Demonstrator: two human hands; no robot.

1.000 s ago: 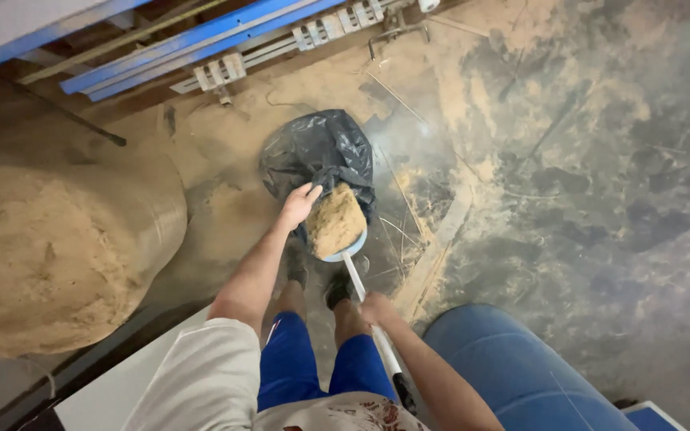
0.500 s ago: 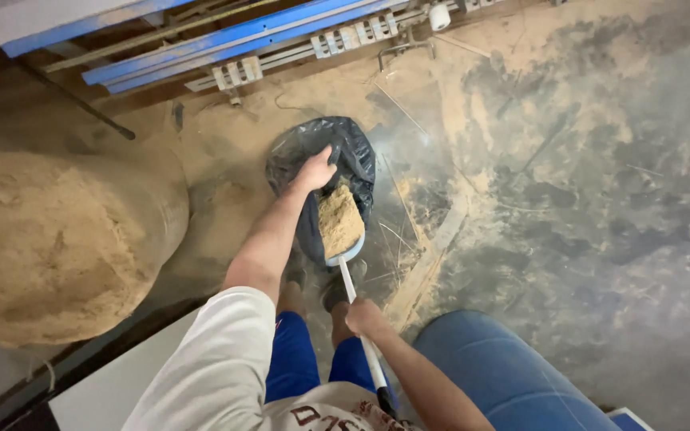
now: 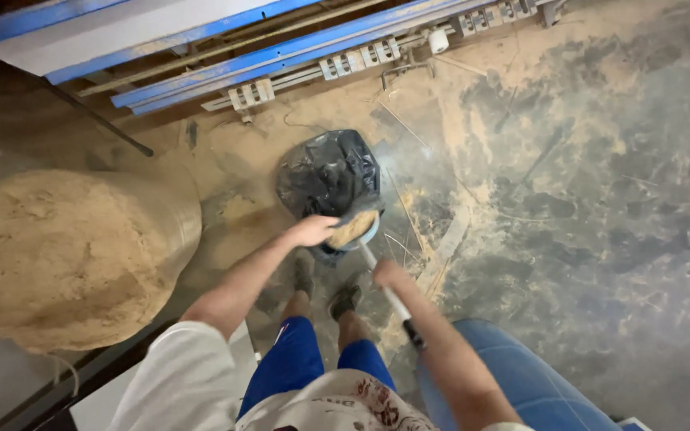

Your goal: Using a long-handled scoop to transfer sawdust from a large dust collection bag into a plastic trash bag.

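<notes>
The right hand [image 3: 387, 275] is closed tight on the shovel [image 3: 358, 230] handle — sawdust fills its scoop. The left hand [image 3: 313, 231] grips the black bag [image 3: 331, 174] rim.

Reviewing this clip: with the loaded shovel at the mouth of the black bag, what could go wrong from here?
The black bag sags, held only by the left hand at its rim, so sawdust may spill off the shovel onto the floor. The right hand alone grips the handle, so the load might tip sideways.

Since a second ago, left hand [image 3: 313, 230] shifted from the far rim of the crumpled black plastic bag [image 3: 331, 177] to its near edge, sawdust-loaded pale scoop shovel [image 3: 353, 230] tipped there.
</notes>
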